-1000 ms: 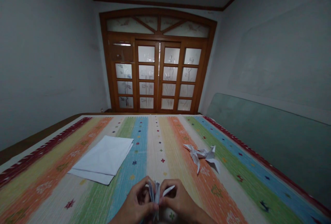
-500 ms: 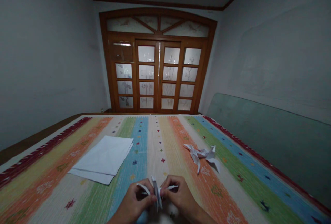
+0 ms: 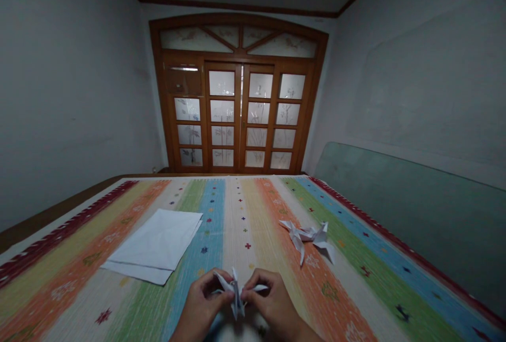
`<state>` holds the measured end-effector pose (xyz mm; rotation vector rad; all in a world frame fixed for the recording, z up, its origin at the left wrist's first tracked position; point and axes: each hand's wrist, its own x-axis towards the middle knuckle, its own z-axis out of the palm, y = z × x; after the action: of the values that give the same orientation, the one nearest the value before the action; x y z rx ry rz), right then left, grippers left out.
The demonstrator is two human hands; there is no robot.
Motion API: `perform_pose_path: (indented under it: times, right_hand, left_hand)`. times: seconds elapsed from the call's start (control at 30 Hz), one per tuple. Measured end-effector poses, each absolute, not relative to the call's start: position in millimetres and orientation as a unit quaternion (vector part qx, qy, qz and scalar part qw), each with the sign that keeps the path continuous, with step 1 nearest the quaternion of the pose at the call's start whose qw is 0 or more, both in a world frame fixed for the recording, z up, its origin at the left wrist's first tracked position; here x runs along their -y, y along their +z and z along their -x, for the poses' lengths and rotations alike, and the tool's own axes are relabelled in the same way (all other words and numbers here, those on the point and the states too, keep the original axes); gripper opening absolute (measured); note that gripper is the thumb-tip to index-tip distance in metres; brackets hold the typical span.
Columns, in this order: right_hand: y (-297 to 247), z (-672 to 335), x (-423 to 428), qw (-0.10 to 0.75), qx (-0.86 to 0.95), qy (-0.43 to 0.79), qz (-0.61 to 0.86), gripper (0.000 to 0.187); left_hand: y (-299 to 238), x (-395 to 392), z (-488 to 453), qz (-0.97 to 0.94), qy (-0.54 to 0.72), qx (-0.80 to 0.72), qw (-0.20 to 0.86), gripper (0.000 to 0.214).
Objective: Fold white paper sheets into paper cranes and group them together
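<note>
Between my two hands, near the front edge of the view, is a small white folded paper crane (image 3: 236, 300) with pointed parts sticking up and out to the sides. My left hand (image 3: 207, 300) pinches its left side between thumb and fingers. From the right, my right hand (image 3: 271, 297) pinches the other side, a paper tip showing between its fingers. Both hands partly cover the crane. Farther off to the right, white folded paper cranes (image 3: 308, 235) lie close together on the striped tablecloth (image 3: 233, 226); I cannot tell their exact number.
A small stack of white paper sheets (image 3: 158, 242) lies on the cloth at left. Along the right side of the table stands a pale green panel (image 3: 403, 205). Wooden doors with glass panes (image 3: 239, 115) stand beyond the table's far edge.
The crane's left wing has tilted more upright, and my left hand has shifted slightly right and up around it. My right hand still pinches the other side.
</note>
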<state>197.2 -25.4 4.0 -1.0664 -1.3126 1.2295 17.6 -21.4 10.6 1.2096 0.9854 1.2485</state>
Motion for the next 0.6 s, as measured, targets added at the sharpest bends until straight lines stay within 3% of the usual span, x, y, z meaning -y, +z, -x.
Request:
perform_pose_path:
  times: [0.6]
  right_hand:
    - [3.9, -193.7, 26.5, 0.522, 0.529, 0.515, 0.428, 0.021]
  left_hand:
    - [12.6, 21.8, -20.2, -0.501, 0.542, -0.462, 0.491, 0.04]
